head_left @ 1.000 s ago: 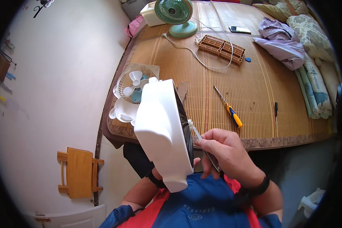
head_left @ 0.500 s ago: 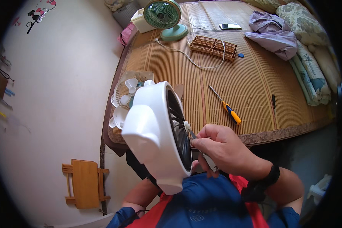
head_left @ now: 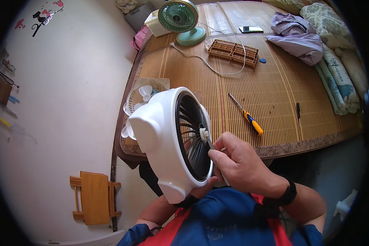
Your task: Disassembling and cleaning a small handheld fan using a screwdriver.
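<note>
A white fan housing (head_left: 153,135) with a black spoked grille (head_left: 190,158) is held tilted up over my lap. My left hand (head_left: 203,189) grips it from behind and below; most of its fingers are hidden by the housing. In my right hand (head_left: 238,165), closed in a pinch, is a slim flat metal tool (head_left: 210,144). Its tip meets, or lies very close to, the small white hub (head_left: 203,134) at the grille's centre. Partly behind the housing, a basket (head_left: 164,84) holds white plastic parts, among them a small fan blade (head_left: 145,92).
On the mat-covered table (head_left: 217,94) lie a yellow-blue screwdriver (head_left: 253,123), a thin black-handled tool (head_left: 298,110), a brown plastic grid (head_left: 233,53), a white cable (head_left: 209,67) and a phone (head_left: 251,29). A green fan (head_left: 178,16) stands farther back. Folded cloth (head_left: 297,37) fills the right; a wooden stool (head_left: 95,197) sits lower left.
The housing has turned so that more of its grille faces me. The metal tool has tilted steeper in my right hand, its tip staying at the hub.
</note>
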Demonstrator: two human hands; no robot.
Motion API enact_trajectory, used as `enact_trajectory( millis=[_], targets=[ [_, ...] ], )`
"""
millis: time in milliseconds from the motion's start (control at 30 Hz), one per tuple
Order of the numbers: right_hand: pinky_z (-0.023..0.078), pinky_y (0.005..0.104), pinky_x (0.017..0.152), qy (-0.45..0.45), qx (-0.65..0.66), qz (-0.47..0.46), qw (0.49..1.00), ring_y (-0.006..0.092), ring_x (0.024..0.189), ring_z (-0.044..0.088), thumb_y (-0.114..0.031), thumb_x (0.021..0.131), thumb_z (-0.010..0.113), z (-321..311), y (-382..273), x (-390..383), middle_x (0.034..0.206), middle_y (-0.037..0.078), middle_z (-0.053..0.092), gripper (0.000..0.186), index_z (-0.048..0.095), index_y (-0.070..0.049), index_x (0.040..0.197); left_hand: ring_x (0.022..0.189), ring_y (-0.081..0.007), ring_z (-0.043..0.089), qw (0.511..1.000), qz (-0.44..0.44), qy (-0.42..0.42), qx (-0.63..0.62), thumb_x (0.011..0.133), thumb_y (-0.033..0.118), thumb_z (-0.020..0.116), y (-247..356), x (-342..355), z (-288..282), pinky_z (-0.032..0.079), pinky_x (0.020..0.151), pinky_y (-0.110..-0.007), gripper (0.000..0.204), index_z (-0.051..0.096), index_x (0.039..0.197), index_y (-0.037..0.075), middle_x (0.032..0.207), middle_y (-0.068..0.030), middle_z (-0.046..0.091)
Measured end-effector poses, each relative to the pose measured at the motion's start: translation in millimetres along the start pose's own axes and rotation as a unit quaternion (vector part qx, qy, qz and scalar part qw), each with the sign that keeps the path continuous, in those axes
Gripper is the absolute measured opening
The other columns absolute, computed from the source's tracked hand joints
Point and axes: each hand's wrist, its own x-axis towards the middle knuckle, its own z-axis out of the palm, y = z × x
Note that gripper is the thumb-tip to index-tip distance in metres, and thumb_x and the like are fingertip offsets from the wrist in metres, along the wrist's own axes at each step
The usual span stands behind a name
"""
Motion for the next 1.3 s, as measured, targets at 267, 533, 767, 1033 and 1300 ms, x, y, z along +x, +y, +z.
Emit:
enact_trajectory(
  millis=[267,533,767,1033,1300],
  targets=[
    [0.050,0.0305,0.055,-0.039,0.219,0.089,0.971,0.0119,0.061,0.067,-0.017,0.115,0.063,3.9,-1.2,2.3,0.074,0.005,0.069,0.019,0.061,0.000,0.108,0.156,-0.0433,0.053,1.000,-0.001,-0.004,0.002,0.092,0.023,0.092,5.6,-6.2,0.7,0.043,0.130,-0.054,0.089,0.049,0.164,-0.005,0.167,-0.0310,0.052],
    [0.051,0.0293,0.056,-0.059,0.273,0.121,0.953,0.0123,0.061,0.066,-0.021,0.116,0.063,1.6,-2.8,6.4,0.077,0.006,0.071,0.021,0.063,0.000,0.111,0.156,-0.0435,0.053,1.000,0.011,-0.006,0.006,0.092,0.023,0.092,5.8,-5.2,-3.0,0.042,0.131,-0.054,0.089,0.049,0.164,-0.005,0.167,-0.0312,0.052],
    [0.050,0.0264,0.055,-0.087,0.184,0.154,0.967,0.0091,0.063,0.065,-0.019,0.116,0.065,-11.5,-28.9,3.4,0.082,0.002,0.070,0.018,0.066,-0.001,0.118,0.156,-0.0436,0.053,1.000,0.018,-0.014,0.016,0.092,0.024,0.092,6.2,-8.6,-5.7,0.042,0.131,-0.054,0.090,0.048,0.164,-0.005,0.167,-0.0314,0.052],
    [0.048,0.0257,0.057,-0.088,0.007,0.069,0.994,0.0053,0.068,0.063,-0.013,0.114,0.068,-17.3,-25.1,7.8,0.086,0.000,0.069,0.014,0.067,0.001,0.117,0.157,-0.0438,0.052,0.999,0.022,-0.027,0.024,0.092,0.024,0.092,10.5,-13.4,-3.0,0.041,0.131,-0.055,0.090,0.048,0.164,-0.006,0.167,-0.0316,0.052],
    [0.057,0.0311,0.079,-0.071,-0.053,0.024,0.996,0.0100,0.089,0.067,-0.014,0.111,0.076,-20.1,-25.8,7.2,0.096,0.005,0.072,0.020,0.069,0.004,0.114,0.157,-0.0440,0.052,0.999,0.032,-0.025,0.036,0.092,0.024,0.092,13.7,-14.7,2.3,0.041,0.132,-0.055,0.091,0.048,0.165,-0.006,0.168,-0.0317,0.051]
  ],
)
